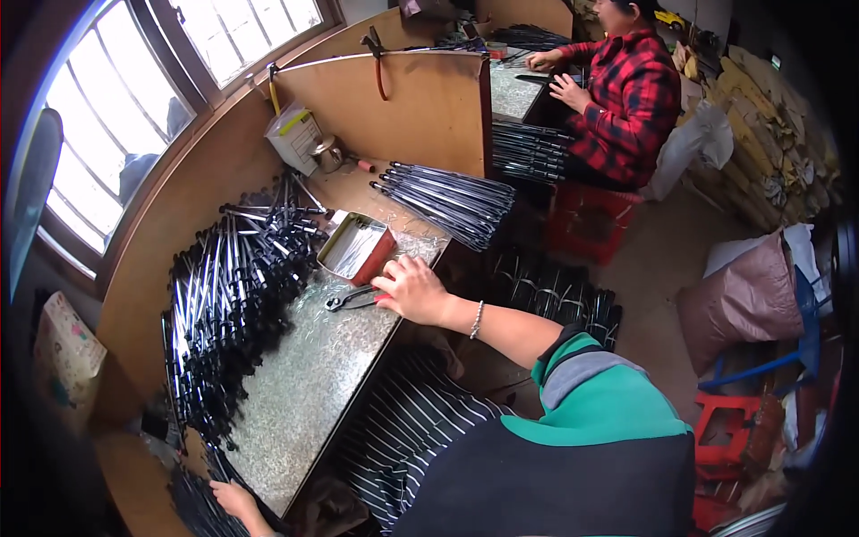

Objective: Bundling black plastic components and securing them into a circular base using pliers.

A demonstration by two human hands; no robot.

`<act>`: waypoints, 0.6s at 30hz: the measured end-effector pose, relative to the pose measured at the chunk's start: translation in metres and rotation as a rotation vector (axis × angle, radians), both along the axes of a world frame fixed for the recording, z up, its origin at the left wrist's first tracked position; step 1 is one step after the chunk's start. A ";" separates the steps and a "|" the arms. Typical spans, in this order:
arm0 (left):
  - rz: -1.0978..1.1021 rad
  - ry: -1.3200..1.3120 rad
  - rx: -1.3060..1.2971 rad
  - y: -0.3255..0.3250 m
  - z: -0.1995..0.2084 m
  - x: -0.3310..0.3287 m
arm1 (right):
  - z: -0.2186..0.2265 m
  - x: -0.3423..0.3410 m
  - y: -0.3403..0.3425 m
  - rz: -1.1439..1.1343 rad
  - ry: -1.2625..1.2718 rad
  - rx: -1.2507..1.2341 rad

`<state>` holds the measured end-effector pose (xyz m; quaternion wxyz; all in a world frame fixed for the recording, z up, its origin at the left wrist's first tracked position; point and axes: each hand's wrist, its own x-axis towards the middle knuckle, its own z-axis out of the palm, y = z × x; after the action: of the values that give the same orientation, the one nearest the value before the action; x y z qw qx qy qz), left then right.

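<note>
My right hand [413,291] is closed round the red handles of a pair of pliers [353,301], whose dark metal jaws point left just above the speckled worktop [309,376]. Beside it stands a red-sided open tin [358,249] with many thin, pale pin-like pieces inside. At the lower left, my left hand [237,503] reaches beside a bunch of thin black rods [192,501]; its fingers show only in part, so their grip is unclear. A large heap of silvery rods with black ends [237,295] covers the worktop's left side.
Neatly laid rods [447,201] lie near the far end, before a wooden partition [394,98] with hanging pliers [376,67]. A metal cup [329,154] stands there. Beyond, a person in a checked shirt [626,98] works. Tied bundles [555,291] and a red crate [591,219] occupy the floor.
</note>
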<state>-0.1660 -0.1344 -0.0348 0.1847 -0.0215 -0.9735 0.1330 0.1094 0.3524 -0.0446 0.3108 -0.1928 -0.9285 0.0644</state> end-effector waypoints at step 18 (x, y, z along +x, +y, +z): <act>-0.046 -0.247 0.214 -0.042 -0.006 -0.039 | 0.002 -0.005 -0.002 0.005 0.012 -0.014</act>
<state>-0.2046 -0.1760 -0.0409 0.0679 -0.0401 -0.9967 0.0209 0.1044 0.3507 -0.0429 0.3147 -0.1921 -0.9267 0.0729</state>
